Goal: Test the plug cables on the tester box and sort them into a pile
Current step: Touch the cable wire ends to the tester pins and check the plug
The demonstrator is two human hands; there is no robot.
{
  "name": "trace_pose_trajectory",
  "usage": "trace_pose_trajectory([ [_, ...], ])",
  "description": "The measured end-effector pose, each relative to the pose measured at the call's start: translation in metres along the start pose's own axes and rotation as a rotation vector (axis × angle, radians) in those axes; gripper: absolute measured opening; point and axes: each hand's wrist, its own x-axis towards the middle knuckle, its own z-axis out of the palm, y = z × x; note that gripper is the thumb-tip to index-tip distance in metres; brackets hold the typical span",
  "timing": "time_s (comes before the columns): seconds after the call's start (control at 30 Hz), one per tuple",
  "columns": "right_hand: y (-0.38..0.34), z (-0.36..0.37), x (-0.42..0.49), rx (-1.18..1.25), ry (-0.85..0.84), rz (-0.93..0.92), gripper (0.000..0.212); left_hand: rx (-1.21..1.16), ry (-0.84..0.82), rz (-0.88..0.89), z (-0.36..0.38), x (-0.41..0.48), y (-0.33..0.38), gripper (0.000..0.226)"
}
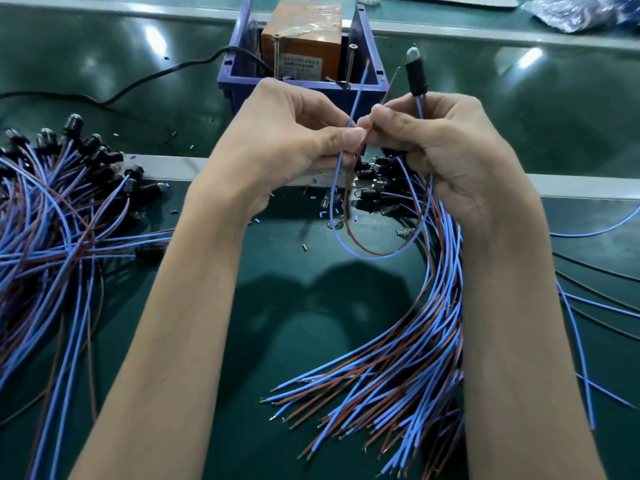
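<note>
One plug cable is held up between both hands: its black plug with a clear bulb tip (pixel 416 72) sticks up above my right hand (pixel 450 147), which grips the wires just below it. My left hand (pixel 294 133) pinches the blue wire (pixel 356 95), whose bare end points up toward the tester box (pixel 301 50). The brown wire end (pixel 391 86) rises beside it. Both wires hang in a loop (pixel 367 252) under my hands. The tester is an orange block with two upright screws inside a blue bin (pixel 369 43).
A pile of cables with black plugs (pixel 59 202) lies at the left. Another bundle of blue and brown cables (pixel 408 341) fans out under my right arm. A black power cord (pixel 138 84) runs left from the bin. Small wire scraps dot the green mat.
</note>
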Motion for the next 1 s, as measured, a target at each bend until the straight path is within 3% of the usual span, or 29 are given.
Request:
trace_pose_trajectory([
  [0.13,-0.002,0.003,0.003,0.101,0.040,0.009,0.019,0.006,0.120,0.029,-0.007,0.002,0.001,0.009],
  [0.3,0.003,0.002,0.009,0.158,0.236,-0.037,0.015,0.112,0.471,0.179,-0.023,0.008,-0.003,0.008],
  [0.4,0.007,-0.001,0.013,0.146,0.336,-0.048,0.017,0.207,0.588,0.181,-0.034,0.010,-0.009,0.014],
  [0.6,0.007,0.001,0.014,0.105,0.324,-0.027,0.020,0.329,0.606,0.084,-0.040,0.014,-0.018,0.004],
  [1.0,0.015,0.023,0.017,0.024,0.206,-0.071,0.029,0.418,0.573,0.041,-0.036,0.015,-0.020,0.017],
])
